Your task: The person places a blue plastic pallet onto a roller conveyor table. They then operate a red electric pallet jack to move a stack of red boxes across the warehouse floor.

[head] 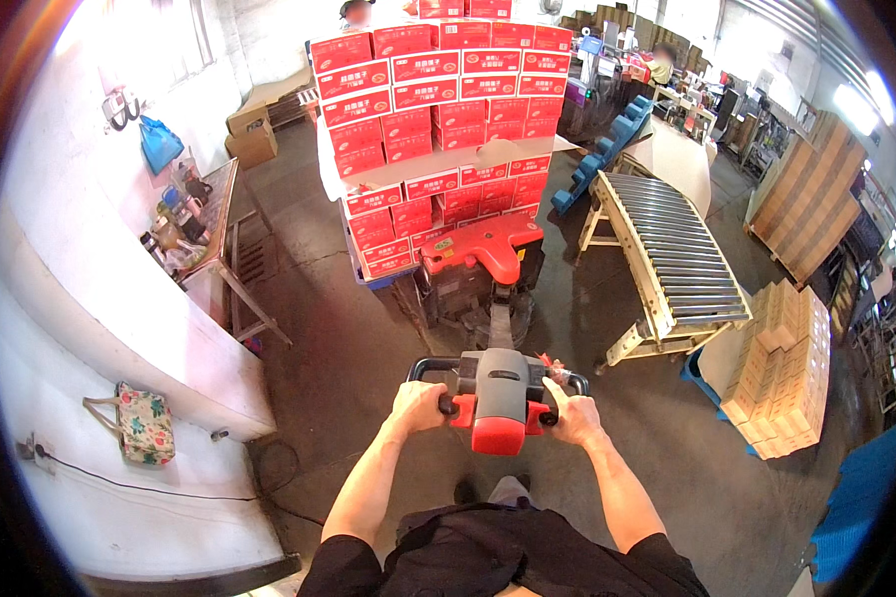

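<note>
Both of my hands are on the control handle (502,373) of a red and grey electric pallet truck. My left hand (420,405) is closed around the left grip of the handle. At the right grip, my right hand (573,414) is wrapped on with one finger extended along the handle's top. Beyond the handle stands the truck's red body cover (485,250). Right in front of it rises a tall stack of red printed cartons (425,93), with a cardboard sheet (433,164) between layers, on a blue pallet (388,281). The truck's forks are hidden.
A roller conveyor (664,246) stands to the right, with a pallet of tan cartons (780,380) beyond its near end. At left are a cluttered table (228,216) and a white wall with a hanging floral bag (145,424). A person (661,66) is at the back right, another behind the stack.
</note>
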Available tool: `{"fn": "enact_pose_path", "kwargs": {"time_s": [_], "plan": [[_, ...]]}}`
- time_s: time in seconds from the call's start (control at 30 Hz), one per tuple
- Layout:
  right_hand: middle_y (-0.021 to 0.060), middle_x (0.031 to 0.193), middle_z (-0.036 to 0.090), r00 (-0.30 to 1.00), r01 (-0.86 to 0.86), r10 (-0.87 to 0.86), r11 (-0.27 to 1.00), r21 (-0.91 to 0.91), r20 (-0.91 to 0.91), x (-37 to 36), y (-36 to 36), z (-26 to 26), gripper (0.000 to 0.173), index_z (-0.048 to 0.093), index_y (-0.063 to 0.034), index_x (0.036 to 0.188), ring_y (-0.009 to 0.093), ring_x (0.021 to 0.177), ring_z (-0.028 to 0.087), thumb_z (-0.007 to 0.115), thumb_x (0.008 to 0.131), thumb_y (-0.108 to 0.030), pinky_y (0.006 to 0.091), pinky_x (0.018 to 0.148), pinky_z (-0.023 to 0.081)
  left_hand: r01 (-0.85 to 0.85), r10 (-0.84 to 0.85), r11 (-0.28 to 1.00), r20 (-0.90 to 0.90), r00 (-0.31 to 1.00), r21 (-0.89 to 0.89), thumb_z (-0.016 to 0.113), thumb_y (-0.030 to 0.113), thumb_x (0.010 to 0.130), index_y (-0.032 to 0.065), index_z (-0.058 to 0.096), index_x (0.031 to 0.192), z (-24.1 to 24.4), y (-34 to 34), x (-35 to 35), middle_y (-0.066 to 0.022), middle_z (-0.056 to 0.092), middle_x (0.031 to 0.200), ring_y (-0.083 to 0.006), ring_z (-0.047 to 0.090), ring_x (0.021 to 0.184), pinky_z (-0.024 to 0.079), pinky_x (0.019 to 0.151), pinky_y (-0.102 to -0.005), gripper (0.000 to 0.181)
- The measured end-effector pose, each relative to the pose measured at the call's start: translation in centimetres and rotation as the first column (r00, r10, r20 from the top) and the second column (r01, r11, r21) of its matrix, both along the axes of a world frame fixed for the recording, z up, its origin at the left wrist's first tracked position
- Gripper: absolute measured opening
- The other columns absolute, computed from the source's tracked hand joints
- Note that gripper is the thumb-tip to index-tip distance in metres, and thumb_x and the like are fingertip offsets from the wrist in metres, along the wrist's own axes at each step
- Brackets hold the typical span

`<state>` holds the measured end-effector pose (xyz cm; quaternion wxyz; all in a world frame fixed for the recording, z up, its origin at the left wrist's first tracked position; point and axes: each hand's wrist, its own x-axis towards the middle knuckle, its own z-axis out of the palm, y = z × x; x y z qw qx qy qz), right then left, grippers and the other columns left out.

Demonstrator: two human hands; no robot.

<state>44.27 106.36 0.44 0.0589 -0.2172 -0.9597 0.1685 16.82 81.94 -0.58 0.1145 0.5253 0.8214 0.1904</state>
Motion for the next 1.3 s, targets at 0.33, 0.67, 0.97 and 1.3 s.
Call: {"fn": "enact_pose_path", "kwargs": {"time_s": [0.33,0.67,0.97,1.3], "plan": [[0.0247,0.079,0.073,1.0,0.004,-0.004,1.0,-0.005,0.0,0.0,0.0,0.0,0.091,0.049,-0.0122,0.154,0.042,0.077,0.074,0.085,0.073,-0.033,0.0531,0.074,0.059,0.017,-0.018,0.998,0.013,1.0,0.057,0.081,0.031,0.073,0.0064,0.071,0.085,0.6,-0.1,0.1,-0.0188,0.074,0.085,-0.0406,0.072,0.087,0.056,0.077,-0.0506,0.029],[0.024,0.08,0.073,0.999,-0.008,0.009,1.0,-0.006,0.045,0.0,0.0,0.4,0.093,0.047,-0.012,0.155,0.042,0.079,0.075,0.085,0.074,-0.036,0.0525,0.077,0.06,0.009,-0.009,1.0,0.012,1.0,0.012,0.08,0.031,0.073,0.007,0.071,0.086,0.7,-0.1,0.3,-0.0187,0.074,0.086,-0.041,0.072,0.088,0.056,0.077,-0.0512,0.028],[0.027,0.087,0.074,0.998,0.023,-0.019,0.997,-0.074,0.056,-0.3,0.1,1.0,0.088,0.05,-0.0153,0.153,0.044,0.086,0.075,0.085,0.075,-0.037,0.0532,0.082,0.06,0.015,-0.014,0.999,-0.023,1.0,0.041,0.081,0.033,0.076,0.0085,0.073,0.088,0.2,-0.1,-0.2,-0.0171,0.075,0.086,-0.0382,0.074,0.088,0.057,0.078,-0.0498,0.029],[0.0285,0.091,0.074,0.998,0.025,-0.02,0.995,-0.097,0.055,-0.7,0.5,1.3,0.089,0.051,-0.0149,0.153,0.046,0.089,0.074,0.086,0.074,-0.036,0.055,0.084,0.059,-0.024,0.024,1.0,-0.023,0.999,0.013,0.08,0.036,0.076,0.0087,0.073,0.088,1.0,0.4,0.0,-0.0189,0.075,0.084,-0.0399,0.073,0.086,0.056,0.077,-0.0516,0.031]]}}
